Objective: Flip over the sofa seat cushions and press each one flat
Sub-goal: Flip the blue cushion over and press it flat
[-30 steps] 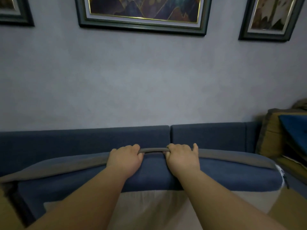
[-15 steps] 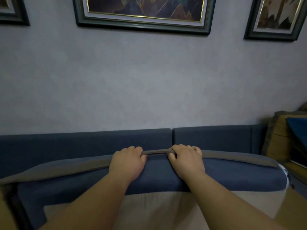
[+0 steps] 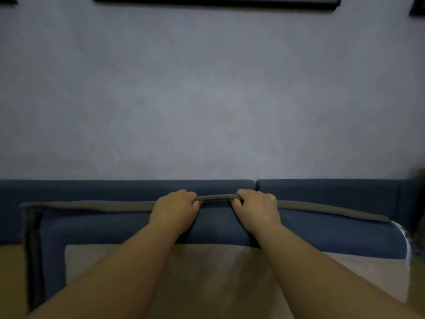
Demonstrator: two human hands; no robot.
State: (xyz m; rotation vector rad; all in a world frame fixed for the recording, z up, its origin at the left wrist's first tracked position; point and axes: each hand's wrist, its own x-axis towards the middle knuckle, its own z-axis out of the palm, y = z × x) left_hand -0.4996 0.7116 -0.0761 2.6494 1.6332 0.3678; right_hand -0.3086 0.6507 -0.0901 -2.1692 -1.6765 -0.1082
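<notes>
A long blue seat cushion (image 3: 96, 229) stands tilted up on the sofa, its grey-brown piped top edge (image 3: 92, 205) running across the view in front of the blue backrest (image 3: 115, 189). My left hand (image 3: 174, 210) and my right hand (image 3: 257, 209) sit side by side at the middle of that edge, fingers curled over it and gripping it. Below the blue band, the cushion's beige textured underside (image 3: 207, 268) faces me, partly hidden by my forearms.
A grey wall (image 3: 207, 100) rises behind the sofa, with dark picture frames (image 3: 216, 2) at the top edge. A white tag or zipper end (image 3: 404, 236) shows at the cushion's right end. Something yellow-brown (image 3: 11, 272) lies at the lower left.
The view has tipped down and shifted, so the pictures have slid nearly out of sight. The cushion's top edge looks straighter and more level. Both hands keep their grip on it.
</notes>
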